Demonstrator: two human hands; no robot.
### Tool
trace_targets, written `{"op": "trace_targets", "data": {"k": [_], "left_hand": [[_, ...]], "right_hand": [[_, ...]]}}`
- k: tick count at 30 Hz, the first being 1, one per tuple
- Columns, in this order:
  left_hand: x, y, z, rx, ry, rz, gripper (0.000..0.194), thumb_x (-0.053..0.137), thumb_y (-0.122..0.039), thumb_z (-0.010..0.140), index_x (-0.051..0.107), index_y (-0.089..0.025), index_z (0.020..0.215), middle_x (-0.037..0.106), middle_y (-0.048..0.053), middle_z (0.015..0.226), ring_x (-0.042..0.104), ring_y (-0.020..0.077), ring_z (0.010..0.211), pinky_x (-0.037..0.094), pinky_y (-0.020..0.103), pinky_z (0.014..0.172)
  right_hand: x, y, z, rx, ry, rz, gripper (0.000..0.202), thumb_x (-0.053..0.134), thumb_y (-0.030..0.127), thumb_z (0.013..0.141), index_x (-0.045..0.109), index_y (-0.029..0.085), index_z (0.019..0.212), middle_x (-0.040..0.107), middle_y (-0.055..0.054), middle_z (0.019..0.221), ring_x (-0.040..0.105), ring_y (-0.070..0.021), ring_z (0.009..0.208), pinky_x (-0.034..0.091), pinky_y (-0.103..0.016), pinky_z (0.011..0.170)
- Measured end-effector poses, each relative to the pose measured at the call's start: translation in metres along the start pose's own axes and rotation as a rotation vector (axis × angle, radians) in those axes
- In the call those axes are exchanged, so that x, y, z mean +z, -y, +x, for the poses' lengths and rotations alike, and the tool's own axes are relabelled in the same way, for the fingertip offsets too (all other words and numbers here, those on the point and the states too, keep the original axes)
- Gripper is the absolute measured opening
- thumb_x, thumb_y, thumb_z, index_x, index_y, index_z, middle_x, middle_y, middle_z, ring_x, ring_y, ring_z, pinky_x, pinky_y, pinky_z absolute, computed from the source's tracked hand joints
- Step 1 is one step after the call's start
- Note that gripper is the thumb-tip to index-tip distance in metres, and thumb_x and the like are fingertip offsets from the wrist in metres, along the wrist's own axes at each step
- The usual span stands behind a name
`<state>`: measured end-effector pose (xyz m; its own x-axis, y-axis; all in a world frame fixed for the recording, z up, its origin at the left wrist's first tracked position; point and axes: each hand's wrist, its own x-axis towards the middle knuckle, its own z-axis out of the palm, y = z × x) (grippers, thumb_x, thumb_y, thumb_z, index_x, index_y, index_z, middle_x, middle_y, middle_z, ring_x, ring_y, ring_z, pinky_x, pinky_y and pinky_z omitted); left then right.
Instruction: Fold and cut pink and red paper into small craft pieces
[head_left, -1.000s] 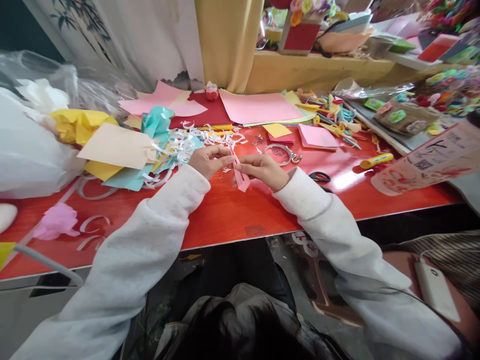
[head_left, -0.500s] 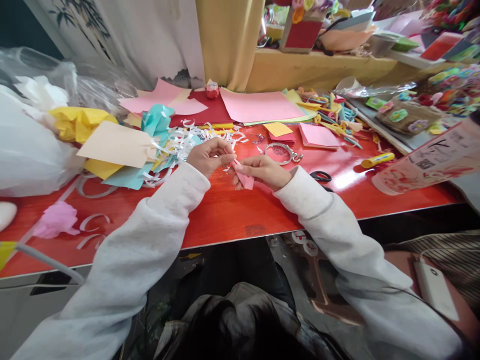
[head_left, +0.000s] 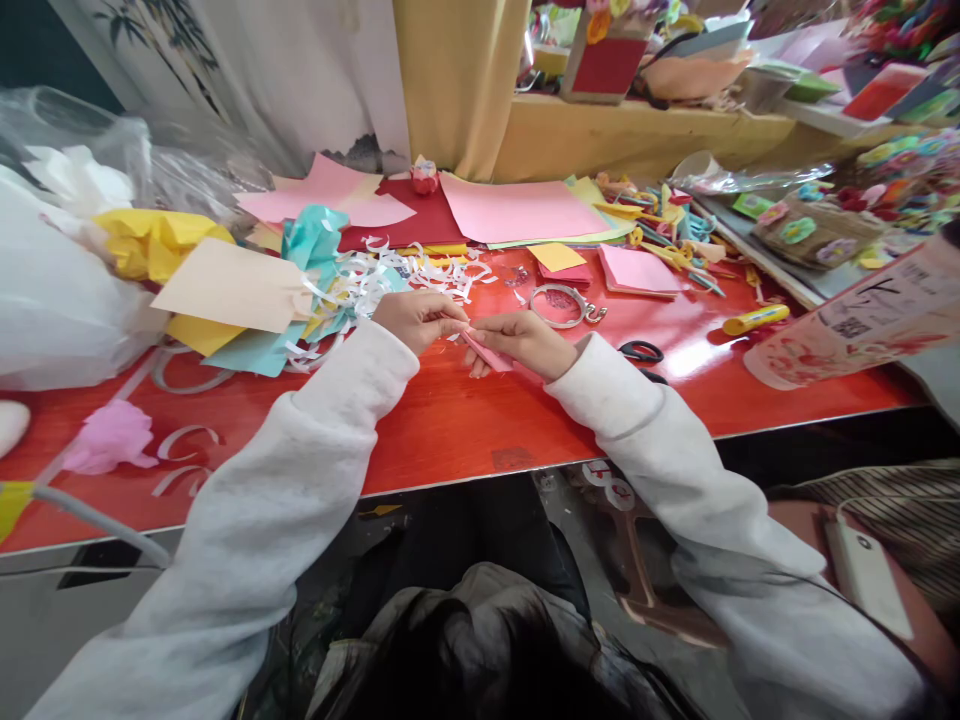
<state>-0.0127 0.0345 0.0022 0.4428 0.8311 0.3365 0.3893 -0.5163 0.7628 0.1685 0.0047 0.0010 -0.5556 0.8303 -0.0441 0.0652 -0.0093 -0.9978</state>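
A small folded piece of pink paper (head_left: 491, 356) is held between my two hands above the red table (head_left: 450, 440). My left hand (head_left: 418, 320) pinches its left tip between thumb and forefinger. From the other side my right hand (head_left: 525, 342) grips it, thumb on top and fingers underneath, so part of the paper is hidden. Just behind my hands lie a clear ring of tape (head_left: 561, 306) and a stack of pink square paper (head_left: 637, 270). Black-handled scissors (head_left: 641, 352) rest right of my right hand, partly covered by the sleeve.
White paper strips (head_left: 367, 275) and coloured sheets, including a beige one (head_left: 236, 283), crowd the left. A crumpled pink paper (head_left: 111, 436) lies nearer the edge. At right stand a large cup (head_left: 847, 320) and a yellow marker (head_left: 756, 320). Large pink sheets (head_left: 525, 208) lie at the back.
The pink paper has turned in my fingers and now shows a narrower side, its lower end pointing more to the right. Both hands stay almost in place.
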Motion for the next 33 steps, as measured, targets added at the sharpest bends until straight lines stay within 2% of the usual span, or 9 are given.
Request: {"op": "trace_targets", "data": {"k": [5, 9, 13, 16, 22, 28, 30, 33], "left_hand": [[0.0, -0.005, -0.001, -0.046, -0.016, 0.089, 0.007, 0.066, -0.025, 0.067, 0.069, -0.019, 0.066, 0.065, 0.0, 0.065, 0.055, 0.0099, 0.062, 0.039, 0.022, 0.06], [0.002, -0.003, -0.001, -0.074, -0.039, 0.119, 0.004, 0.067, -0.022, 0.065, 0.07, -0.02, 0.065, 0.064, -0.001, 0.062, 0.054, 0.0088, 0.06, 0.039, 0.021, 0.059], [0.001, -0.003, 0.0, -0.148, 0.018, -0.047, 0.009, 0.068, -0.027, 0.064, 0.069, -0.018, 0.067, 0.063, -0.001, 0.06, 0.054, 0.0083, 0.056, 0.043, 0.02, 0.056], [0.0, -0.005, 0.0, -0.199, 0.055, -0.198, 0.01, 0.066, -0.024, 0.066, 0.069, -0.015, 0.069, 0.06, -0.001, 0.053, 0.053, 0.0077, 0.049, 0.045, 0.02, 0.052], [-0.001, -0.003, 0.0, -0.132, 0.082, -0.287, 0.014, 0.063, -0.013, 0.068, 0.068, -0.015, 0.08, 0.059, -0.003, 0.053, 0.056, 0.0067, 0.05, 0.048, 0.018, 0.053], [-0.004, -0.003, 0.002, -0.308, 0.12, -0.408, 0.013, 0.053, -0.008, 0.075, 0.062, -0.012, 0.084, 0.063, -0.001, 0.057, 0.062, 0.0092, 0.052, 0.054, 0.023, 0.057], [-0.002, -0.001, 0.001, -0.287, 0.098, -0.382, 0.013, 0.052, -0.007, 0.075, 0.06, -0.012, 0.085, 0.062, -0.001, 0.056, 0.062, 0.0096, 0.052, 0.054, 0.023, 0.057], [0.001, 0.005, 0.0, -0.184, 0.042, -0.253, 0.012, 0.051, -0.01, 0.077, 0.059, -0.012, 0.086, 0.06, -0.002, 0.054, 0.06, 0.0093, 0.05, 0.052, 0.022, 0.055]], "right_hand": [[0.002, -0.002, 0.001, 0.04, 0.017, -0.01, 0.025, 0.06, 0.037, 0.075, 0.063, 0.012, 0.076, 0.068, -0.005, 0.073, 0.064, -0.011, 0.062, 0.054, -0.026, 0.062], [0.001, -0.005, 0.002, 0.037, 0.041, -0.033, 0.022, 0.064, 0.032, 0.072, 0.062, 0.011, 0.074, 0.067, -0.005, 0.071, 0.065, -0.0113, 0.062, 0.054, -0.025, 0.063], [0.0, -0.004, 0.001, 0.051, 0.062, -0.026, 0.021, 0.061, 0.031, 0.075, 0.062, 0.01, 0.076, 0.067, -0.006, 0.071, 0.065, -0.0126, 0.063, 0.054, -0.026, 0.06], [-0.002, -0.001, 0.0, 0.05, 0.085, -0.004, 0.019, 0.063, 0.028, 0.075, 0.062, 0.009, 0.079, 0.067, -0.006, 0.072, 0.064, -0.0121, 0.06, 0.054, -0.026, 0.059], [-0.007, -0.003, 0.0, 0.061, 0.143, 0.045, 0.014, 0.061, 0.022, 0.076, 0.063, 0.009, 0.079, 0.067, -0.005, 0.072, 0.062, -0.0092, 0.057, 0.052, -0.023, 0.057], [-0.009, -0.005, 0.002, 0.115, 0.137, 0.169, 0.018, 0.067, 0.022, 0.071, 0.063, 0.007, 0.079, 0.068, -0.005, 0.07, 0.064, -0.0114, 0.058, 0.052, -0.022, 0.054], [-0.008, -0.005, 0.002, 0.118, 0.138, 0.181, 0.017, 0.066, 0.022, 0.071, 0.063, 0.007, 0.079, 0.068, -0.005, 0.07, 0.064, -0.0112, 0.058, 0.052, -0.022, 0.054], [-0.007, -0.005, 0.002, 0.128, 0.122, 0.183, 0.012, 0.064, 0.018, 0.073, 0.062, 0.007, 0.078, 0.068, -0.005, 0.07, 0.063, -0.0102, 0.056, 0.052, -0.021, 0.053]]}}
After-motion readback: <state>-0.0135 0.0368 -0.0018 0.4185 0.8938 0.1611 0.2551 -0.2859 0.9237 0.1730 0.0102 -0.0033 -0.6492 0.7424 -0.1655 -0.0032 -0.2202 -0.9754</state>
